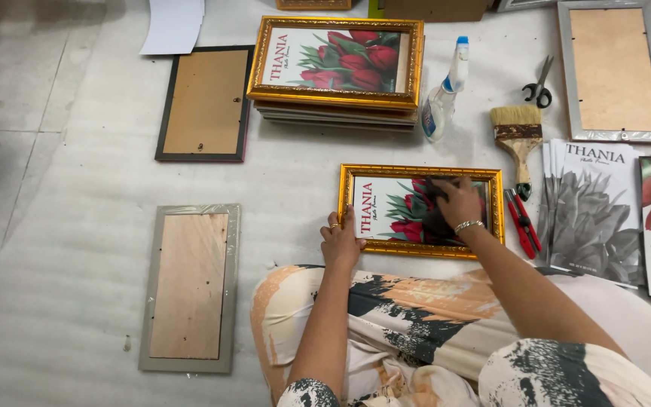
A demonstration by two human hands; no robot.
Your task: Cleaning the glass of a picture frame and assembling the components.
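A gold-framed picture of red tulips [386,218] lies flat on the white foam sheet in front of my knees. My left hand [340,240] rests on its lower left corner, fingers curled over the gold edge. My right hand [457,202] presses a dark cloth [437,215] onto the glass near the picture's middle right. A bracelet shows on my right wrist and a ring on my left hand.
A stack of gold frames [337,64] stands behind, with a spray bottle [442,94], a paintbrush [519,136], scissors [539,84] and red pliers [522,222] to the right. Printed flower sheets [593,203] lie far right. Frames lie back-side up: a silver frame [190,286], a dark frame [205,104] and a grey frame [615,71].
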